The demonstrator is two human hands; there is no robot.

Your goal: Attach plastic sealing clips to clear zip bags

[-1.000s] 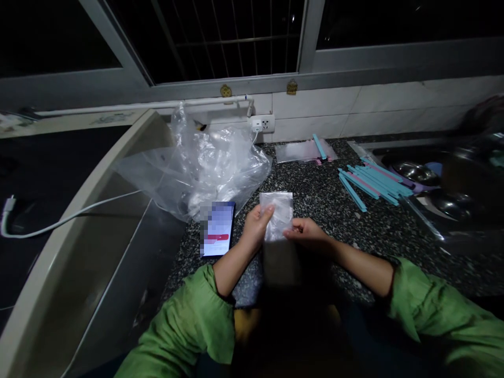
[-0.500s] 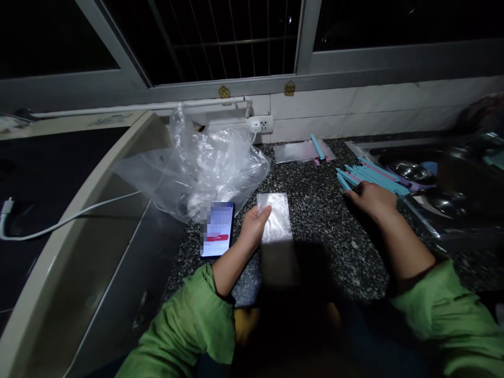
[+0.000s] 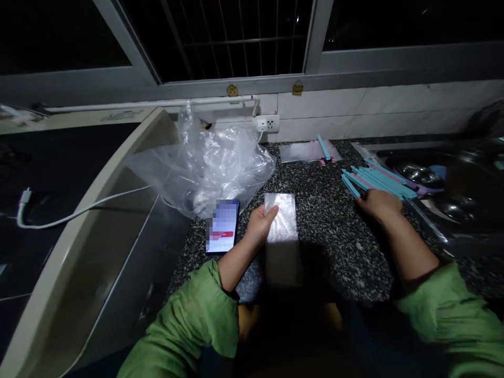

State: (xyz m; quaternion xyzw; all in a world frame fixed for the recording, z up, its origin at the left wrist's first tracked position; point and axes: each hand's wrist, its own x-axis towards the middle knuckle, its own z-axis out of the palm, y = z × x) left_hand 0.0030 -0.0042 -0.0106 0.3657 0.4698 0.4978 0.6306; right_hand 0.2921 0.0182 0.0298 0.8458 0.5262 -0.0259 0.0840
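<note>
Between the thumb and fingers of my left hand (image 3: 262, 226) is the side of a clear plastic bag (image 3: 281, 220), flat and upright in front of me over the dark speckled counter. My right hand (image 3: 380, 205) is at the near side of a fanned pile of light-blue and pink flat strips (image 3: 380, 176). Its fingers are curled, with the thumb and fingertips closed at the end of a light-blue strip (image 3: 350, 186); the other fingers are partly hidden behind the hand.
A lit phone (image 3: 222, 228) lies left of the bag, below a large crumpled plastic bag (image 3: 220, 163). Flat clear bags (image 3: 297, 151) with a blue strip lie by the wall socket (image 3: 270, 124). To the right, a sink (image 3: 464, 163) contains metal bowls (image 3: 452, 205). A white cable (image 3: 90, 207) crosses at left.
The whole view has shifted slightly, so everything appears a little farther right. Both hands keep nearly the same places, left on the plastic bag and right at the strips.
</note>
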